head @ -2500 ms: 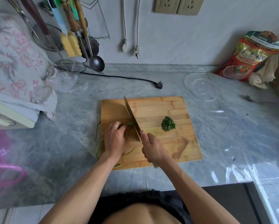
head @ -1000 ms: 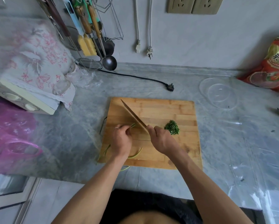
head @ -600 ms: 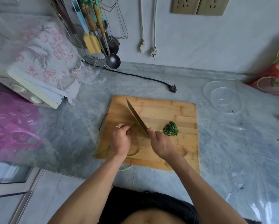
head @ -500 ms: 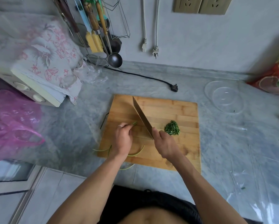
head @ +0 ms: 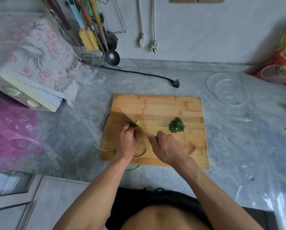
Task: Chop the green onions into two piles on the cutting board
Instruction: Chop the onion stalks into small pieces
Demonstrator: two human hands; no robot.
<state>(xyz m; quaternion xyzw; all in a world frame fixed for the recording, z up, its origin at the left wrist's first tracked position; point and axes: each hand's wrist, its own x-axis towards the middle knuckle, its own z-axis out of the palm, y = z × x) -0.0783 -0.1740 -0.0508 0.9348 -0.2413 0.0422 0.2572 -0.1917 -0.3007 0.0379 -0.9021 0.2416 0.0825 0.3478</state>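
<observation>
Head view: knife down on green onions at centre of cutting board, one chopped pile set aside.

Head view, detail: left hand (head: 126, 141) is curled over the uncut green onions (head: 139, 154), pinning them on the wooden cutting board (head: 155, 103) in mid frame; stalk tails curve out under the wrist and past the board's lower edge. Right hand (head: 168, 149) is clenched around the handle of the knife (head: 130, 119), blade angled toward upper left, edge on the board just beside the left fingertips. A few pale cut pieces (head: 138, 123) lie against the blade. Chopped pile (head: 177, 125), dark green, sits on the board's right half, well apart from the blade. Grey tabletop (head: 238, 138) carries a clear bowl (head: 227, 89) at upper right.
</observation>
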